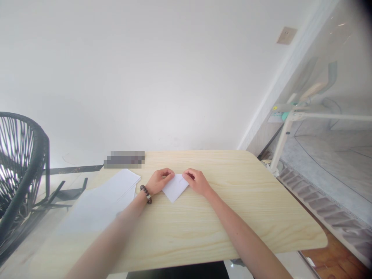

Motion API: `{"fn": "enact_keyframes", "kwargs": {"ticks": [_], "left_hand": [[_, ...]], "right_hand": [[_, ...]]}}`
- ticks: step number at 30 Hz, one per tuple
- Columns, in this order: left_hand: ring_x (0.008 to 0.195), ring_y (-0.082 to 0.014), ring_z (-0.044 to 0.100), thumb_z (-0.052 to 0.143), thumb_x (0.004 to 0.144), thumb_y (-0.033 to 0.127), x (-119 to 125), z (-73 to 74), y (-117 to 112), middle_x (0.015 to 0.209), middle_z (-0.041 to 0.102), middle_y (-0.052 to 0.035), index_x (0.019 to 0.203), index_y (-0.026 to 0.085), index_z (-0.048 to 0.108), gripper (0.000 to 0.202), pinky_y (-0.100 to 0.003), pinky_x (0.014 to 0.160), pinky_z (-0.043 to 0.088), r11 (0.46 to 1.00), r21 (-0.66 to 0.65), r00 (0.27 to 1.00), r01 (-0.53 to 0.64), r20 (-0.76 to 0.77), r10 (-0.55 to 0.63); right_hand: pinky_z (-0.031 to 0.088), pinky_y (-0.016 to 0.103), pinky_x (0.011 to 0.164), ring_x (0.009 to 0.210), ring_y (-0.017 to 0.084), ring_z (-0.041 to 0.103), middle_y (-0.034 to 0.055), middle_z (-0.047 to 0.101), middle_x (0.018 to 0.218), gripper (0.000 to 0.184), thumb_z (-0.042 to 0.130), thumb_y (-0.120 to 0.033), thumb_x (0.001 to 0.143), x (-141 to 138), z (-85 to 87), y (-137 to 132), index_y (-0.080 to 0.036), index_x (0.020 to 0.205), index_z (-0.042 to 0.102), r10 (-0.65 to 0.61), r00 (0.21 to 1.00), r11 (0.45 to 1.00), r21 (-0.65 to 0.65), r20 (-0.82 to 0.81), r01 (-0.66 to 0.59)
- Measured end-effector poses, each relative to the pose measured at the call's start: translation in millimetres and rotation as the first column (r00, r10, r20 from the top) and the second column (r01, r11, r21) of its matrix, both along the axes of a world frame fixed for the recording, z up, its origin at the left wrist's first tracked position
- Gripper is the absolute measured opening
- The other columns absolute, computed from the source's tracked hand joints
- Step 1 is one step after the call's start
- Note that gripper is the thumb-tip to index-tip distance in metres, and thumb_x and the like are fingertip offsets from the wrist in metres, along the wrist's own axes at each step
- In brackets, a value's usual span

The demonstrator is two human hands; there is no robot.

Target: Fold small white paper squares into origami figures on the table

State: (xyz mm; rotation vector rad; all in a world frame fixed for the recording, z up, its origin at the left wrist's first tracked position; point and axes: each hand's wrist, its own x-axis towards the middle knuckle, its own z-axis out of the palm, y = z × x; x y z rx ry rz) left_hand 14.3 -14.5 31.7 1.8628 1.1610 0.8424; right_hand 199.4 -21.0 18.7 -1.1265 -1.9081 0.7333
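A small folded sheet of white paper (174,188) lies in the middle of the wooden table, one corner pointing toward me. My left hand (160,180), with a dark beaded bracelet (146,194) at its wrist, pinches the paper's upper left corner between thumb and fingers. At the upper right corner, my right hand (198,181) pinches the same paper in a like way. A short crease or edge shows near the right thumb. The fingertips partly hide both corners.
Loose white sheets (101,205) lie on the table's left side, partly under my left forearm. A blurred-out dark item (124,159) sits at the back left edge of the pale wooden table (247,217). A black woven chair (37,155) stands left; a white metal frame (286,139) stands right.
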Motion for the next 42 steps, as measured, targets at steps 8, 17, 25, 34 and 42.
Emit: {"fn": "enact_keyframes", "kwargs": {"ticks": [8,17,25,34,42], "left_hand": [[0.064,-0.0122,0.049,0.041,0.073,0.036,-0.4,-1.5,1.8,0.071,0.056,-0.0024,0.075,0.013,0.054,0.026,-0.022,0.055,0.040,1.000,0.011,0.999,-0.024,0.025,0.024],[0.065,-0.0124,0.049,0.042,0.074,0.040,-0.5,-6.1,3.5,0.072,0.056,-0.0024,0.076,0.014,0.053,0.029,-0.022,0.057,0.040,0.998,0.013,0.997,-0.067,0.042,0.066],[0.062,-0.0118,0.049,0.042,0.074,0.041,-2.2,-5.6,3.0,0.070,0.056,-0.0016,0.076,0.014,0.054,0.030,-0.021,0.053,0.039,0.998,-0.015,0.998,-0.053,0.036,0.053],[0.062,-0.0121,0.050,0.040,0.074,0.041,-1.5,-4.3,2.6,0.071,0.056,-0.0024,0.078,0.013,0.054,0.031,-0.021,0.053,0.039,0.999,0.009,0.999,-0.037,0.001,0.037],[0.071,-0.0155,0.053,0.044,0.072,0.041,0.8,-0.3,-1.9,0.079,0.061,-0.0041,0.078,0.015,0.059,0.032,-0.022,0.057,0.041,0.998,0.056,0.992,0.007,-0.124,0.000]], "right_hand": [[0.034,0.020,0.052,0.056,0.009,0.043,-0.0001,0.053,0.063,0.021,0.040,-0.029,0.076,-0.2,-0.8,0.7,-0.015,0.070,0.054,-0.009,1.000,1.000,-0.004,-0.020,0.009],[0.033,0.019,0.051,0.054,0.008,0.042,-0.0016,0.052,0.061,0.015,0.041,-0.021,0.073,0.4,-0.6,0.5,-0.015,0.067,0.054,0.031,1.000,1.000,0.005,0.006,-0.031],[0.034,0.019,0.054,0.057,0.008,0.045,0.0001,0.055,0.064,0.018,0.041,-0.023,0.075,0.3,-3.9,2.1,-0.015,0.071,0.056,-0.002,1.000,1.000,0.026,0.025,0.002],[0.035,0.019,0.054,0.057,0.008,0.046,0.0008,0.057,0.066,0.019,0.041,-0.026,0.076,-0.1,-4.6,2.9,-0.015,0.073,0.056,0.009,0.999,0.999,0.045,0.032,-0.010],[0.034,0.020,0.054,0.056,0.008,0.045,0.0005,0.055,0.067,0.020,0.042,-0.030,0.077,-2.1,-5.1,-0.7,-0.017,0.072,0.056,0.047,0.993,0.994,0.093,0.112,-0.058]]}}
